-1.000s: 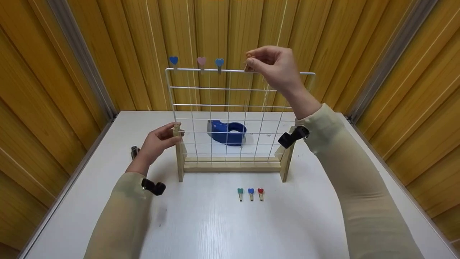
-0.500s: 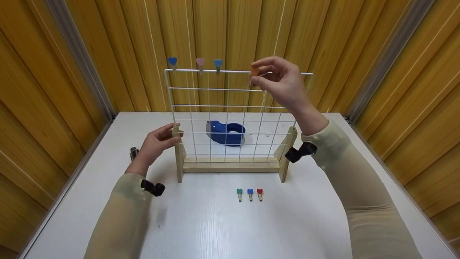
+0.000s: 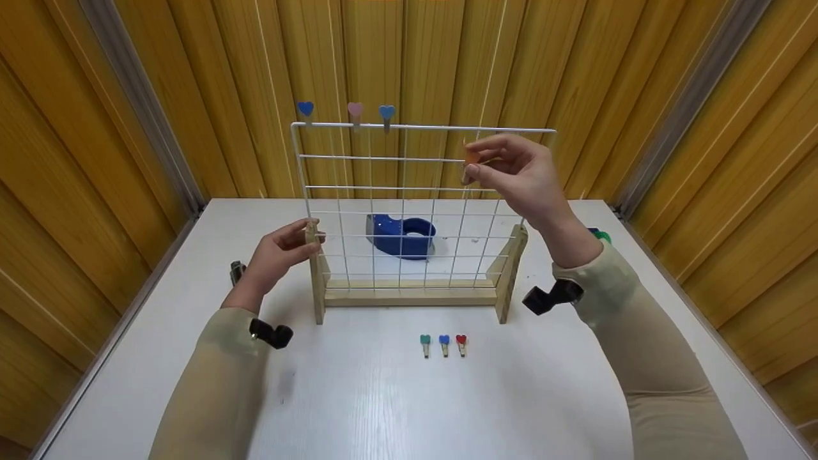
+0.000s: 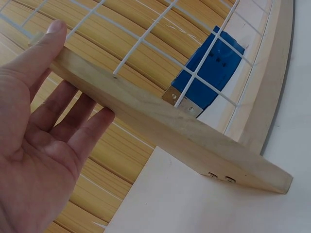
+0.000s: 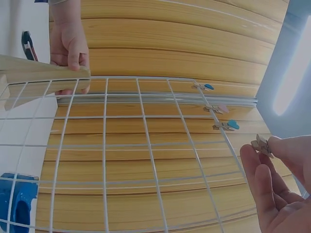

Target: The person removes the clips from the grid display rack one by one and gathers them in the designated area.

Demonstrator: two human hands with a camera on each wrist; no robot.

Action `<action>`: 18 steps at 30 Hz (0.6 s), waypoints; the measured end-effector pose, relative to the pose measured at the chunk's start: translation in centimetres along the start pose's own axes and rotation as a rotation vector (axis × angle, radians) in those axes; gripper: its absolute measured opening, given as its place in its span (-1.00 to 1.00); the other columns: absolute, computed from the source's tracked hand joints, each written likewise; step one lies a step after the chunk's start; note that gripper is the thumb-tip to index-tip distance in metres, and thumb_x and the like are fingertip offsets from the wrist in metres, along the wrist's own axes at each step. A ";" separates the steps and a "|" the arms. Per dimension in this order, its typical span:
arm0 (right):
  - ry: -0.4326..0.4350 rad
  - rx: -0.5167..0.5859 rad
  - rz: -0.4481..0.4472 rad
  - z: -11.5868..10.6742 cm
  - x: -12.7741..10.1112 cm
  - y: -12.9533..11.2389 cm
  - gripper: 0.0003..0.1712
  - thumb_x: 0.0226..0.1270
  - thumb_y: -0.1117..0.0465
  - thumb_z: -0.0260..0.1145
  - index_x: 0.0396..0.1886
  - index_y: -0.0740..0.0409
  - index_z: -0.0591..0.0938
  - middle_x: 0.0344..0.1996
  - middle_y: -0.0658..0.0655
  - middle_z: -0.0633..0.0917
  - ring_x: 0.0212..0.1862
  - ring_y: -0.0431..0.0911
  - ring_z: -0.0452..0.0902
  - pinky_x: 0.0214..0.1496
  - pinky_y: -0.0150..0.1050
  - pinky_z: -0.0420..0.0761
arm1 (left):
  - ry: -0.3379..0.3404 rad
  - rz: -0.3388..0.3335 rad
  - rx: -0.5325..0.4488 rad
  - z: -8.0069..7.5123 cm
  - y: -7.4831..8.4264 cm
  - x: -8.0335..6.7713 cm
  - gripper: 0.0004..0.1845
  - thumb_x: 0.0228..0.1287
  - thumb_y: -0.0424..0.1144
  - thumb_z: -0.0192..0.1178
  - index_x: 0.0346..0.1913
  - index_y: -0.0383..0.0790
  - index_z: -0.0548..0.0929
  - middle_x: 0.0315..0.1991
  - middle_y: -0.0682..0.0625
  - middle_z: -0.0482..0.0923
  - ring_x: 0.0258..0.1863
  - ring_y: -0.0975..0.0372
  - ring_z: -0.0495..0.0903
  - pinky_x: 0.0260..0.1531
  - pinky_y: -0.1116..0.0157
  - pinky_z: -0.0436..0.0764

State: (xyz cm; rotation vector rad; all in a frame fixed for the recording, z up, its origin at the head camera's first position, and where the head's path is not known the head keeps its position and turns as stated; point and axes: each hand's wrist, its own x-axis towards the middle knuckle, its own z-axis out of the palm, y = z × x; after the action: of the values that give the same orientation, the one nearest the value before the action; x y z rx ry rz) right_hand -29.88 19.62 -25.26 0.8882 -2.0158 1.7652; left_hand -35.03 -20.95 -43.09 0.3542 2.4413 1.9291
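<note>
My left hand [image 3: 281, 249] grips the top of the left wooden upright [image 3: 317, 294] of a white wire grid rack, thumb on the near side and fingers behind. Thumb and fingertips of my right hand [image 3: 521, 182] pinch a small wooden clothespin [image 5: 261, 144] with an orange heart, below the grid's top bar [image 3: 441, 127] at its right part. Clipped along that bar's left half are a blue heart clothespin [image 3: 305, 108], a pink one [image 3: 355, 109] and a light blue one [image 3: 386, 112]. Green [image 3: 425, 344], blue [image 3: 445, 344] and red heart clothespins [image 3: 461, 344] lie in front.
A blue tape dispenser [image 3: 388, 229] stands behind the grid. Left of my left wrist lies a utility knife [image 5: 28, 44]. Something green [image 3: 601, 236] shows past my right forearm. Wood-look panels [image 3: 230, 96] enclose the white table [image 3: 358, 396].
My right hand has moved down and to the right from the top bar, the orange heart clothespin still in its fingers. The left hand keeps its hold on the upright.
</note>
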 end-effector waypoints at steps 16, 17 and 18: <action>-0.002 -0.028 0.136 -1.6 -4.7 3.5 -0.71 0.34 0.48 0.37 0.04 0.43 0.67 -0.29 0.01 0.79 -0.27 -0.13 0.75 -0.23 -0.39 0.69 | -0.009 0.004 -0.007 0.0 0.0 0.1 -0.38 0.39 -0.12 0.36 0.48 0.01 0.47 0.30 -0.16 0.63 0.15 0.34 0.65 0.18 0.37 0.66; 0.003 -0.032 0.150 -1.6 -5.0 3.7 -0.71 0.34 0.48 0.37 0.04 0.42 0.67 -0.29 0.01 0.79 -0.28 -0.13 0.75 -0.23 -0.39 0.69 | -0.008 0.003 -0.006 0.0 0.0 0.1 -0.37 0.39 -0.12 0.36 0.48 0.02 0.46 0.30 -0.16 0.63 0.15 0.34 0.65 0.18 0.37 0.65; 0.005 -0.033 0.163 -1.7 -5.3 3.8 -0.71 0.34 0.48 0.37 0.05 0.42 0.67 -0.29 0.01 0.79 -0.28 -0.13 0.75 -0.24 -0.39 0.70 | -0.008 0.000 -0.004 0.0 0.0 0.1 -0.37 0.39 -0.11 0.36 0.49 0.02 0.46 0.30 -0.16 0.63 0.15 0.33 0.65 0.18 0.38 0.66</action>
State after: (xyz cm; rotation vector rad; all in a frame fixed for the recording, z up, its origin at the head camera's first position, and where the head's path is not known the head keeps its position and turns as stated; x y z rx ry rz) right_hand -28.55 22.70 -31.15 0.7267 -2.1616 1.8093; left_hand -35.11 -20.89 -43.04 0.3606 2.4321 1.9288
